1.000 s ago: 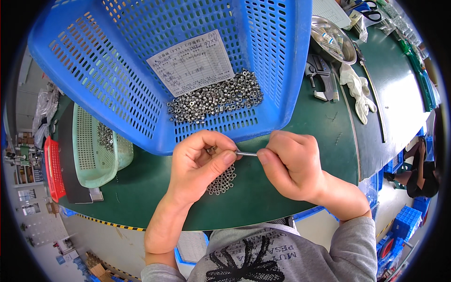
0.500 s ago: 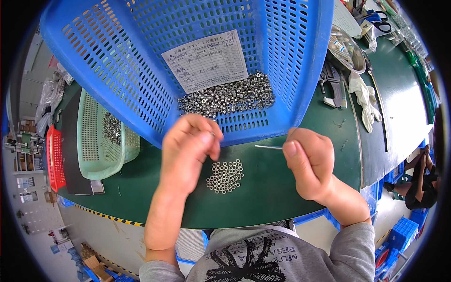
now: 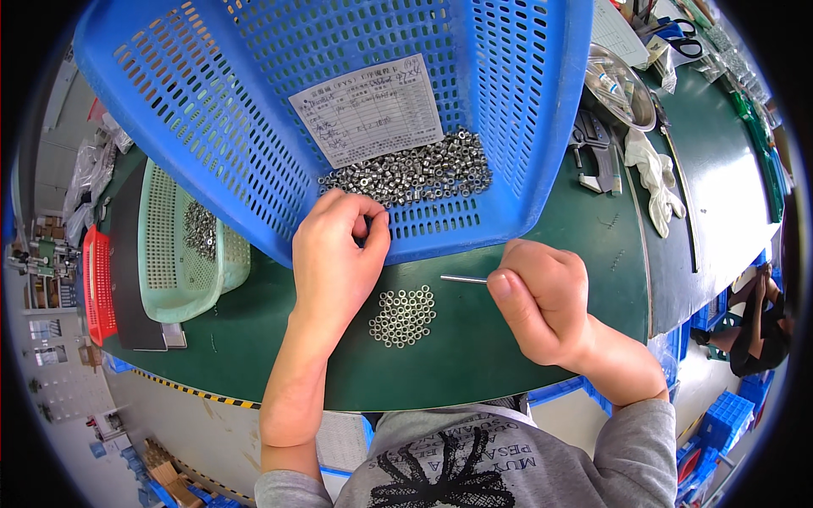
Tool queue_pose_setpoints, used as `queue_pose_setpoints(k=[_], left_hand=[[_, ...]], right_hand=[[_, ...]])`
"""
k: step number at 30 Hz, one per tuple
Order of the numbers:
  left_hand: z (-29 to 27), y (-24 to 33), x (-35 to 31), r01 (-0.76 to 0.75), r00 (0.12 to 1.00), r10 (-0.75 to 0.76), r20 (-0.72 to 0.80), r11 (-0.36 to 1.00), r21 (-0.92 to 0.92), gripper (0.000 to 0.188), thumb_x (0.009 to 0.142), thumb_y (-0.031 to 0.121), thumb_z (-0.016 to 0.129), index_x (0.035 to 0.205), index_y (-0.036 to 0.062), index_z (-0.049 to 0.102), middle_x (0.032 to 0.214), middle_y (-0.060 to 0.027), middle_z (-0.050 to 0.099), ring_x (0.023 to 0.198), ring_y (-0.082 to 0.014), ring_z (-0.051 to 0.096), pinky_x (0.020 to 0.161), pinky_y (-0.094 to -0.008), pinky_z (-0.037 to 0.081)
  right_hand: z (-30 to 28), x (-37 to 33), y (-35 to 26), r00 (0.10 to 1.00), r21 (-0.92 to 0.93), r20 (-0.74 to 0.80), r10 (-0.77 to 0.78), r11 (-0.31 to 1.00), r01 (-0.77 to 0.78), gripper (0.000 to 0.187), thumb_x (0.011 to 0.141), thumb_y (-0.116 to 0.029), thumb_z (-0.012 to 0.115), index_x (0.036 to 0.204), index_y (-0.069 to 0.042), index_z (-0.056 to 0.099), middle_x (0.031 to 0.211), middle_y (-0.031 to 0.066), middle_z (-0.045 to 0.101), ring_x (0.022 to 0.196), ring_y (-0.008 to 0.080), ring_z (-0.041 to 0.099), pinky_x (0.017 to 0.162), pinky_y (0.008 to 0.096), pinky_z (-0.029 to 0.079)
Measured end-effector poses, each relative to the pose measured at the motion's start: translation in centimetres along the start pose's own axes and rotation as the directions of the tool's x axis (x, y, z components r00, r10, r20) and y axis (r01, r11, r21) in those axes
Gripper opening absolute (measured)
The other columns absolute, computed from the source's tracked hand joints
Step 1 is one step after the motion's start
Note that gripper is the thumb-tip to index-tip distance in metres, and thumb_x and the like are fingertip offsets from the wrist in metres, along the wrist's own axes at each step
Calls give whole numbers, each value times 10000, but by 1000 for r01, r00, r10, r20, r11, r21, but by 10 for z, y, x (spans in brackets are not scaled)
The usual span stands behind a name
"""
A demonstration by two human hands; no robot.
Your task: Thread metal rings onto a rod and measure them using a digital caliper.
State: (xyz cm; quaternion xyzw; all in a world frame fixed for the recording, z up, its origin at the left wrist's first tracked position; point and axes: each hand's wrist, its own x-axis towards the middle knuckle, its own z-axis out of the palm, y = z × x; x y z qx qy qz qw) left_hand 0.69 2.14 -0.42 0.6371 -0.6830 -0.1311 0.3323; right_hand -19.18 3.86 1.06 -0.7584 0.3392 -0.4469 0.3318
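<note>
My left hand [image 3: 336, 258] is at the near edge of a tilted blue plastic basket [image 3: 461, 245]. Its thumb and fingers are pinched together beside a heap of small metal rings [image 3: 432, 169] in the basket; what lies between the fingertips is hidden. A thin metal rod [image 3: 463, 278] sticks out leftward from my right hand [image 3: 544, 300], which is closed around it above the green table. Between and below the hands, a single-layer cluster of small rings [image 3: 402, 317] lies flat on the tabletop. A written paper sheet [image 3: 368, 110] rests inside the basket, behind the heap.
To the left stand a pale green basket [image 3: 174, 292] with metal parts and a red basket [image 3: 100, 292]. At the right are a metal bowl [image 3: 645, 110], a micrometer-like tool [image 3: 603, 161], a white glove [image 3: 654, 182] and scissors [image 3: 686, 46]. Another person [image 3: 756, 339] sits far right.
My left hand has moved up to the heap in the basket, its fingers now pinching downward. My right hand and the rod have shifted slightly left.
</note>
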Motion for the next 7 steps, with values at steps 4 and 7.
queue_pose_setpoints(k=[4,7], left_hand=[[2,5,-4,106,994,-108,12,942,-319,68,689,-2,606,686,24,543,619,-44,496,500,-127,467,452,-279,382],[-3,5,-3,74,997,-71,26,988,-136,53,716,24,598,696,34,550,655,-46,515,521,-128,481,468,-268,402]], right_hand=[[1,-1,1,1000,-28,1,-6,1000,6,115,745,-41,551,651,-21,489,516,79,461,414,238,464,361,329,335],[0,-1,1,999,-94,35,-12,995,15,111,746,-57,560,666,-23,491,521,81,471,413,243,472,356,327,337]])
